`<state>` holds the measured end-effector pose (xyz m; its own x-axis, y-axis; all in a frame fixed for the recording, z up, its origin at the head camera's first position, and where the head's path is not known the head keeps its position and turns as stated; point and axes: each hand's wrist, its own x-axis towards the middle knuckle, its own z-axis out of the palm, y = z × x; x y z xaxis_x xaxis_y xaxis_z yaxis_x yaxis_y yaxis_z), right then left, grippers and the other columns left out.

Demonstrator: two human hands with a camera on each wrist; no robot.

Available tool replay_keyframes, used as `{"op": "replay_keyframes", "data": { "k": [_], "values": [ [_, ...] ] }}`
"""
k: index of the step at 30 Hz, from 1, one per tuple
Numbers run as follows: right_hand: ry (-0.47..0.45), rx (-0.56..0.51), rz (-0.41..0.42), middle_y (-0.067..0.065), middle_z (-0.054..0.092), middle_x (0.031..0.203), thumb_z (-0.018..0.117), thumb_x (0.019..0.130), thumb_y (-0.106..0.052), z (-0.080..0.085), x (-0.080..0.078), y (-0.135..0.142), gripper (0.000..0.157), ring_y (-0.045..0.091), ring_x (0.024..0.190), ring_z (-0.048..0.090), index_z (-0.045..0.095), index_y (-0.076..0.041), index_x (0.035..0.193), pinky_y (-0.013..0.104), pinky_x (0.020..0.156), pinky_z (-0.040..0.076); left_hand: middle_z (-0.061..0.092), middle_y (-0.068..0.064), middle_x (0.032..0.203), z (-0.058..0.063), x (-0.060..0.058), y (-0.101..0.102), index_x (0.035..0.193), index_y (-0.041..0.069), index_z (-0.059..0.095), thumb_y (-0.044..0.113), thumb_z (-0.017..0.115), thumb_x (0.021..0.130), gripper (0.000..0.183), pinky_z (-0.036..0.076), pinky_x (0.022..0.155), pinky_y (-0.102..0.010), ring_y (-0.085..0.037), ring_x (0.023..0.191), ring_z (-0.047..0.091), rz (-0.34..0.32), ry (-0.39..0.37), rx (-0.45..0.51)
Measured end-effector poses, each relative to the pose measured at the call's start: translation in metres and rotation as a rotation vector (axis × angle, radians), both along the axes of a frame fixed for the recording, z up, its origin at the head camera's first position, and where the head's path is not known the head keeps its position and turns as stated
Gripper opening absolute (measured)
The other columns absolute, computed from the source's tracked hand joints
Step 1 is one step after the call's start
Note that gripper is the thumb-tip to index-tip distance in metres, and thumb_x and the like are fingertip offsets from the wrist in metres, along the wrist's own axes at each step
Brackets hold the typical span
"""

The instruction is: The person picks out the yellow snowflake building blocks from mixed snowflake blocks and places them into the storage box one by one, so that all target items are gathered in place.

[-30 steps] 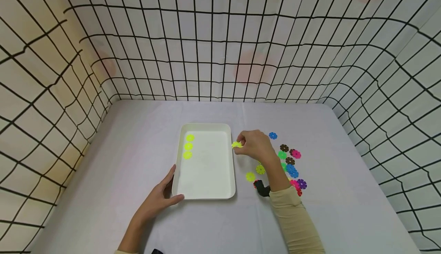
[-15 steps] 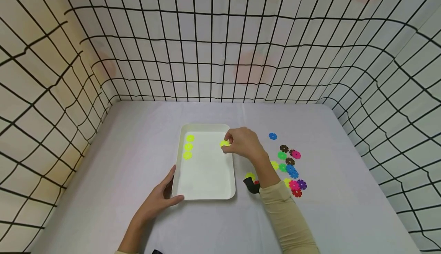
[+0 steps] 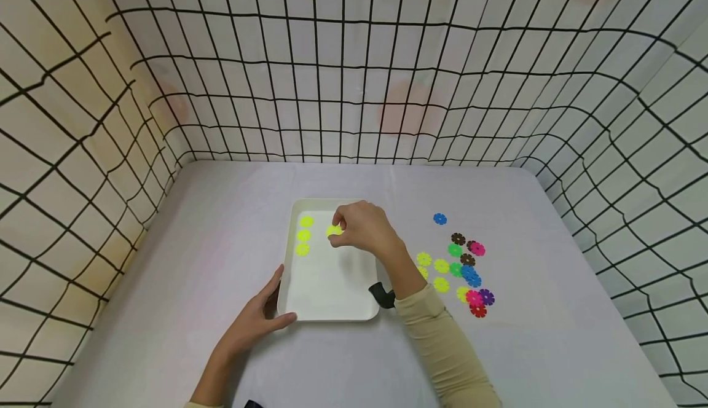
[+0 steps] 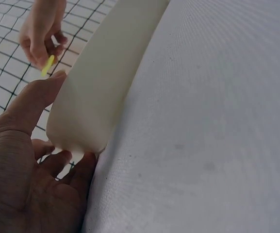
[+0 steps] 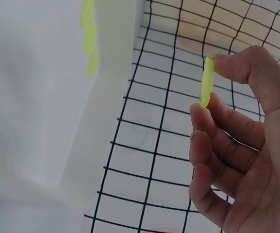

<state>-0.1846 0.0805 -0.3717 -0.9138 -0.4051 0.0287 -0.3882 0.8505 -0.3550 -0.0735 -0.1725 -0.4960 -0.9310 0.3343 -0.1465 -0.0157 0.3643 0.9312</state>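
A white rectangular tray (image 3: 332, 288) lies on the table. My left hand (image 3: 253, 321) grips its near left corner, thumb on the near edge and fingers along the left side; the left wrist view shows them round the tray wall (image 4: 103, 73). Over the tray's upper part, my right hand (image 3: 365, 228) pinches a yellow notched plastic disc (image 3: 334, 230). In the right wrist view this disc (image 5: 207, 82) stands edge-on between thumb and fingertips. Inside the tray, 3 yellow discs (image 3: 303, 235) form a column down the left side.
Right of the tray lie loose discs: several yellow (image 3: 441, 266), green (image 3: 455, 250), brown (image 3: 467, 260), blue (image 3: 468, 273), pink (image 3: 474, 298), purple (image 3: 487, 297) and red (image 3: 478, 311). One blue disc (image 3: 439, 219) sits apart, farther back. Black grid-patterned walls (image 3: 354, 88) surround the table.
My right hand has carried the yellow disc leftward, from beside the tray's right rim to above its inside. The left hand and the tray have stayed put.
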Motion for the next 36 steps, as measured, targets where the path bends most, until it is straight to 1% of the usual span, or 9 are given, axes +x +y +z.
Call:
{"op": "replay_keyframes", "data": {
  "k": [5, 8, 12, 22, 25, 29, 30, 32, 36],
  "values": [
    [0.001, 0.018, 0.044, -0.009, 0.063, 0.076, 0.075, 0.076, -0.036, -0.005, 0.001, -0.014, 0.024, 0.009, 0.071, 0.055, 0.072, -0.018, 0.091, 0.023, 0.059, 0.043, 0.013, -0.011, 0.164, 0.0, 0.0, 0.0, 0.158, 0.022, 0.01, 0.029, 0.078, 0.082, 0.102, 0.033, 0.11, -0.025, -0.035, 0.148, 0.025, -0.006, 0.018, -0.015],
    [-0.006, 0.026, 0.062, -0.009, 0.064, 0.076, 0.075, 0.076, -0.035, -0.009, 0.001, -0.021, 0.024, 0.008, 0.07, 0.055, 0.073, -0.017, 0.092, 0.022, 0.058, 0.042, 0.013, -0.011, 0.164, 0.0, 0.0, 0.0, 0.158, 0.022, 0.01, 0.028, 0.079, 0.082, 0.102, 0.033, 0.107, -0.018, -0.035, 0.147, 0.026, -0.009, 0.024, 0.001],
    [-0.009, 0.031, 0.074, -0.009, 0.064, 0.077, 0.075, 0.076, -0.035, -0.012, 0.001, -0.029, 0.025, 0.008, 0.07, 0.056, 0.074, -0.017, 0.094, 0.022, 0.059, 0.043, 0.014, -0.009, 0.164, 0.001, 0.001, -0.001, 0.158, 0.022, 0.01, 0.026, 0.079, 0.082, 0.103, 0.028, 0.101, -0.005, -0.033, 0.148, 0.025, -0.017, 0.017, 0.029],
    [-0.04, 0.049, 0.137, -0.01, 0.064, 0.078, 0.075, 0.076, -0.035, -0.019, -0.005, -0.045, 0.027, 0.007, 0.069, 0.056, 0.075, -0.018, 0.097, 0.021, 0.059, 0.043, 0.018, -0.013, 0.163, 0.0, 0.0, -0.001, 0.158, 0.017, 0.01, 0.022, 0.078, 0.083, 0.101, 0.03, 0.1, -0.005, -0.034, 0.147, 0.027, -0.038, 0.052, 0.053],
    [-0.055, 0.07, 0.172, -0.011, 0.063, 0.079, 0.076, 0.078, -0.037, -0.025, -0.007, -0.049, 0.026, 0.005, 0.07, 0.056, 0.074, -0.019, 0.097, 0.02, 0.06, 0.043, 0.017, -0.014, 0.163, 0.0, -0.001, -0.001, 0.158, 0.017, 0.009, 0.024, 0.077, 0.084, 0.1, 0.034, 0.104, -0.012, -0.036, 0.146, 0.027, -0.044, 0.055, 0.044],
    [-0.062, 0.084, 0.22, -0.01, 0.063, 0.08, 0.076, 0.079, -0.037, -0.033, -0.009, -0.053, 0.024, 0.004, 0.071, 0.056, 0.074, -0.02, 0.096, 0.019, 0.061, 0.043, 0.016, -0.015, 0.163, 0.0, -0.001, -0.001, 0.158, 0.019, 0.009, 0.024, 0.076, 0.085, 0.1, 0.039, 0.109, -0.033, -0.038, 0.146, 0.028, -0.043, 0.047, 0.031],
    [-0.062, 0.088, 0.228, -0.01, 0.063, 0.08, 0.076, 0.079, -0.037, -0.035, -0.009, -0.054, 0.024, 0.004, 0.07, 0.055, 0.074, -0.02, 0.096, 0.019, 0.061, 0.043, 0.015, -0.015, 0.163, 0.0, -0.001, -0.001, 0.158, 0.019, 0.009, 0.024, 0.076, 0.085, 0.099, 0.039, 0.11, -0.035, -0.038, 0.146, 0.028, -0.041, 0.047, 0.027],
    [-0.058, 0.099, 0.244, -0.01, 0.063, 0.079, 0.075, 0.079, -0.037, -0.038, -0.01, -0.057, 0.024, 0.005, 0.07, 0.055, 0.074, -0.019, 0.096, 0.02, 0.06, 0.043, 0.016, -0.015, 0.163, 0.0, 0.0, -0.001, 0.158, 0.019, 0.01, 0.024, 0.076, 0.085, 0.099, 0.038, 0.11, -0.032, -0.038, 0.146, 0.028, -0.035, 0.05, 0.024],
    [-0.054, 0.132, 0.258, -0.009, 0.064, 0.078, 0.076, 0.078, -0.036, -0.044, -0.011, -0.061, 0.023, 0.006, 0.069, 0.055, 0.074, -0.019, 0.095, 0.021, 0.06, 0.044, 0.016, -0.014, 0.163, -0.001, 0.0, -0.001, 0.158, 0.019, 0.011, 0.024, 0.077, 0.085, 0.099, 0.033, 0.105, -0.013, -0.036, 0.147, 0.026, -0.04, 0.065, 0.041]
  ]
}}
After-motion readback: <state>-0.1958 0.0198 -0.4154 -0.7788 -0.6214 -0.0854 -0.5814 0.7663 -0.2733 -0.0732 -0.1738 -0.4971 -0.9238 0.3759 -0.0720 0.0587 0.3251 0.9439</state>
